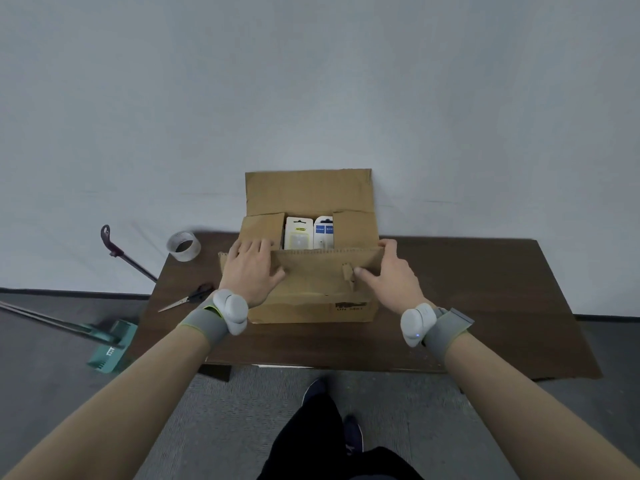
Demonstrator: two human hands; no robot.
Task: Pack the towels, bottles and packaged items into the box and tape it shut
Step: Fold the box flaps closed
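Observation:
A brown cardboard box point(311, 306) stands on the dark wooden table, its far flap point(308, 192) upright against the wall and both side flaps folded inward. Two packaged items show through the gap: a white pack with a yellow label point(296, 233) and a white-and-blue pack point(324, 232). My left hand point(251, 268) grips the left end of the near flap point(315, 268), fingers over its top edge. At the flap's right end, my right hand point(389, 271) holds it the same way. No towels or bottles are visible.
A roll of clear tape point(183, 245) sits at the table's back left corner; scissors point(188, 297) lie near the left edge. A mop or broom with a teal head point(110, 344) rests on the floor at left. The table point(485, 289) stands against a pale wall.

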